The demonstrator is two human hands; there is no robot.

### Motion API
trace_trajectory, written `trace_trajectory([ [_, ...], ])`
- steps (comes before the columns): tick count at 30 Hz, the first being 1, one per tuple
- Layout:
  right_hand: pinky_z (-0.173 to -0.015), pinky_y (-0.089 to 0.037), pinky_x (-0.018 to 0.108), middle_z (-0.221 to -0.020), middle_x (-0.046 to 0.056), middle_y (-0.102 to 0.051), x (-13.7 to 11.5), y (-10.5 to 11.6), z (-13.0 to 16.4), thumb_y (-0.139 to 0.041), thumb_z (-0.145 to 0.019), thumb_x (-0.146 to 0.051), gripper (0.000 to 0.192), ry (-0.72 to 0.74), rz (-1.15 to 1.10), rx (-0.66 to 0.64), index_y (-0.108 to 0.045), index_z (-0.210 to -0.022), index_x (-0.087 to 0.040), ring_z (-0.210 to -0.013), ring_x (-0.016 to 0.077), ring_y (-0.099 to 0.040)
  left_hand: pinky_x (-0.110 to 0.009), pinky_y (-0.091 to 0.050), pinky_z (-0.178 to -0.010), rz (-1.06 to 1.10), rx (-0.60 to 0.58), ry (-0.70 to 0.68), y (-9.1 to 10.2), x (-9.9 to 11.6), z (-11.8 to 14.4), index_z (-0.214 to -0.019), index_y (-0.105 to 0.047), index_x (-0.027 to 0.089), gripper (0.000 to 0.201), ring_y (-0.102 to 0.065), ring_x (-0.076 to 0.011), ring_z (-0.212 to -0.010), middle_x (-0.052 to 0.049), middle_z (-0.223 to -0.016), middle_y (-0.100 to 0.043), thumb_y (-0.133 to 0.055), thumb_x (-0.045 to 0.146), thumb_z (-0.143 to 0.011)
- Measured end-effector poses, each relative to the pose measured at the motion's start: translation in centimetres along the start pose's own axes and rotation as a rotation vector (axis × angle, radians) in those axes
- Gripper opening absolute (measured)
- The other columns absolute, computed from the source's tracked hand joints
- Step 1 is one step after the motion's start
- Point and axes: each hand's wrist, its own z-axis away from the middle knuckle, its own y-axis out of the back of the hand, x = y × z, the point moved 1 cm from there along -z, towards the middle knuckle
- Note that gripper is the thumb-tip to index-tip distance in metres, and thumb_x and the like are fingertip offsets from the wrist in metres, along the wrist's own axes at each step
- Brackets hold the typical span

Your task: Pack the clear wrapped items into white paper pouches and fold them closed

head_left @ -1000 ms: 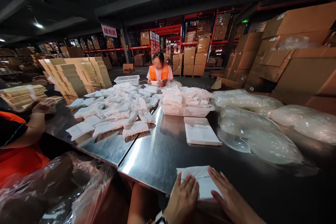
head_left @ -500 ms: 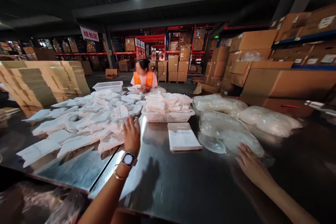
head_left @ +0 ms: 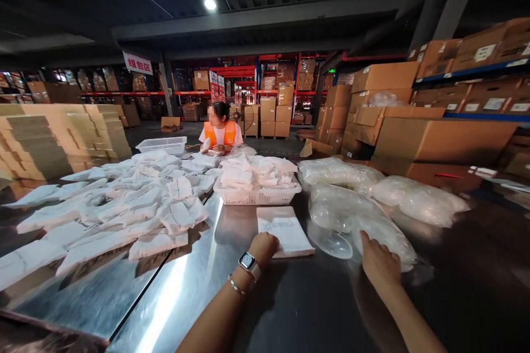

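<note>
Reaching out over the steel table (head_left: pixel 265 309) with both hands. Left hand (head_left: pixel 265 246), smartwatch (head_left: pixel 248 261) on the wrist, resting curled at the near-left corner of the flat white packet stack (head_left: pixel 285 230), which is lying just in front of the white basket (head_left: pixel 257 195); fingers tucked under and turned away, so no telling whether pinching the edge or only touching. Right hand (head_left: pixel 379 262) lying to the right of that stack, fingers together and flat on the near end of the clear plastic bag bundle (head_left: pixel 360 220). Judging the packets light, soft and flexible, likely sliding easily on the polished steel; probably best taken by a corner or along the near edge. Judging the bags limp, slippery and crinkly, likely bunching when gripped. Print on the top packet too faint to read. Loose white packets (head_left: pixel 124 209) spreading left of the stack, a seated co-worker (head_left: pixel 219 129) far behind the basket.
</note>
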Motion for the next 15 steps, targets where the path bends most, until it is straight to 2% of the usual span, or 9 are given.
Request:
trace_trajectory([
  [2,-0.070,-0.046,0.042,-0.091,0.015,-0.068,0.7,0.3,0.0,-0.032,-0.081,-0.005,0.052,-0.038,-0.045,-0.057,-0.053,-0.128,-0.011,-0.083,0.0301,-0.065,-0.033,-0.050,-0.085,-0.018,0.029,0.025,-0.2,-0.2,0.2,-0.091,-0.072,0.012,0.027,-0.068,-0.0236,-0.092,-0.015,-0.090,-0.071,-0.045,0.007,-0.088],
  [4,-0.072,-0.047,0.043,-0.092,0.014,-0.070,1.4,0.5,-0.4,-0.035,-0.079,-0.008,0.053,-0.080,-0.132,-0.115,-0.052,-0.129,-0.013,-0.083,0.0305,-0.067,-0.032,-0.050,-0.084,-0.030,0.044,0.039,-0.4,-0.3,0.3,-0.099,-0.071,0.013,0.031,-0.068,-0.0224,-0.092,-0.014,-0.092,-0.072,-0.043,0.005,-0.088],
  [7,-0.066,-0.049,0.040,-0.088,0.015,-0.070,2.5,0.7,-1.4,-0.050,-0.072,-0.026,0.060,-0.232,-0.419,-0.168,-0.049,-0.131,-0.013,-0.077,0.0313,-0.068,-0.032,-0.050,-0.083,-0.034,0.065,0.051,-0.4,-0.2,0.2,-0.107,-0.070,0.015,0.033,-0.068,-0.0223,-0.093,-0.014,-0.097,-0.072,-0.042,0.008,-0.090],
  [9,-0.065,-0.051,0.039,-0.088,0.016,-0.069,2.7,0.8,-1.9,-0.054,-0.068,-0.036,0.068,-0.308,-0.628,-0.121,-0.046,-0.130,-0.010,-0.075,0.0307,-0.068,-0.031,-0.050,-0.083,-0.035,0.083,0.053,0.2,-0.1,0.3,-0.111,-0.068,0.015,0.034,-0.067,-0.0223,-0.094,-0.013,-0.101,-0.071,-0.041,0.009,-0.091],
  [10,-0.068,-0.053,0.038,-0.091,0.017,-0.069,2.6,0.9,-2.0,-0.053,-0.068,-0.040,0.070,-0.297,-0.732,-0.053,-0.044,-0.129,-0.008,-0.078,0.0300,-0.068,-0.031,-0.050,-0.083,-0.036,0.092,0.050,0.7,0.0,0.4,-0.112,-0.067,0.015,0.034,-0.067,-0.0221,-0.094,-0.013,-0.102,-0.071,-0.040,0.009,-0.091],
  [12,-0.075,-0.054,0.037,-0.103,0.020,-0.066,1.9,1.0,-1.8,-0.051,-0.071,-0.043,0.069,-0.189,-0.865,0.105,-0.040,-0.130,-0.009,-0.086,0.0280,-0.067,-0.032,-0.049,-0.084,-0.042,0.107,0.038,1.9,0.5,1.1,-0.113,-0.065,0.015,0.034,-0.066,-0.0216,-0.096,-0.012,-0.102,-0.070,-0.039,0.007,-0.091],
  [14,-0.082,-0.053,0.037,-0.113,0.018,-0.063,0.6,1.1,-1.2,-0.050,-0.074,-0.042,0.062,-0.035,-0.868,0.216,-0.042,-0.128,-0.013,-0.096,0.0275,-0.064,-0.033,-0.047,-0.087,-0.052,0.115,0.022,3.2,1.2,2.8,-0.109,-0.064,0.014,0.032,-0.065,-0.0214,-0.097,-0.011,-0.100,-0.069,-0.039,0.005,-0.090],
  [15,-0.085,-0.052,0.038,-0.115,0.016,-0.062,-0.1,1.0,-0.9,-0.049,-0.075,-0.038,0.056,0.041,-0.809,0.218,-0.045,-0.126,-0.016,-0.100,0.0274,-0.063,-0.034,-0.047,-0.088,-0.060,0.117,0.016,3.7,1.6,4.1,-0.106,-0.064,0.014,0.030,-0.064,-0.0214,-0.096,-0.011,-0.098,-0.069,-0.040,0.005,-0.090],
])
